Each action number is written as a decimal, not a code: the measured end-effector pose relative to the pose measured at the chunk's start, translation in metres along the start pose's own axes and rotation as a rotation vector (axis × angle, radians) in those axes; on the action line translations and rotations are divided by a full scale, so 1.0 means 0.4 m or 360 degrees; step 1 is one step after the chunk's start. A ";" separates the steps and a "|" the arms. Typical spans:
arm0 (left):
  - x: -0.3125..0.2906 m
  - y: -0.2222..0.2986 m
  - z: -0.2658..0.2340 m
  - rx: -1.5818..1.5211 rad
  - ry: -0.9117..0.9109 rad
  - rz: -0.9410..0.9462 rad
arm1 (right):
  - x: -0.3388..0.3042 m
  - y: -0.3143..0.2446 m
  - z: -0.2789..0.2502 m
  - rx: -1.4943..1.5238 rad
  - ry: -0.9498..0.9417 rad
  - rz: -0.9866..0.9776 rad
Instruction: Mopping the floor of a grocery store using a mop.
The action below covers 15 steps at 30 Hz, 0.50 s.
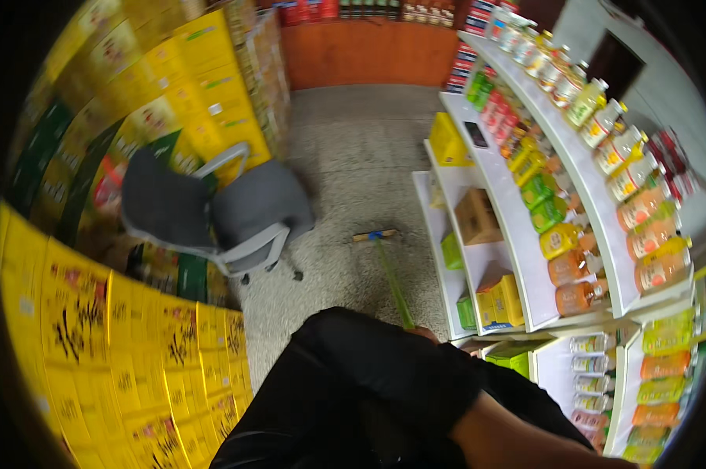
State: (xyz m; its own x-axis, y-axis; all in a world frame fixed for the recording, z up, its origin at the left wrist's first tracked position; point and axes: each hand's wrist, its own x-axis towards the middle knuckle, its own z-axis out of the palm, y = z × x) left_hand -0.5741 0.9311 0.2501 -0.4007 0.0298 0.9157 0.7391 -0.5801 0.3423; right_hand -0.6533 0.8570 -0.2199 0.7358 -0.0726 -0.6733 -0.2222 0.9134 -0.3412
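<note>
A T-shaped floor tool with a long green handle reaches down to the grey floor. Its narrow brown head, blue in the middle, rests on the floor between an office chair and the shelves. At the handle's upper visible end, a small part of my right hand shows, closed around it; most of its fingers are hidden behind a black sleeve. That sleeve covers the lower middle of the view, and a bare forearm runs from it toward the lower right. My left hand does not show.
The grey office chair stands on the left before stacked yellow cartons. White shelves with bottled drinks line the right, a dark phone lying on one. A reddish-brown counter spans the far end.
</note>
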 end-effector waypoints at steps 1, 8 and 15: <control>-0.038 0.060 -0.027 0.0115 0.0003 -0.0065 | 0.027 -0.041 0.030 -0.0099 0.0122 -0.0013; -0.523 0.411 -0.137 0.0720 0.2542 -0.0735 | 0.143 -0.293 0.232 0.0161 0.0162 0.0119; -1.216 0.514 -0.279 0.0666 0.3724 -0.0253 | 0.391 -0.585 0.284 0.0433 0.0029 0.0181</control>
State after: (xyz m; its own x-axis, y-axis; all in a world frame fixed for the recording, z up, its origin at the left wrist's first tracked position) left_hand -0.2876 0.7065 -0.1484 0.0786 -0.7328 -0.6759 0.5607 -0.5281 0.6378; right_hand -0.4137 0.6775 -0.1708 0.7039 0.0316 -0.7096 -0.1213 0.9897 -0.0762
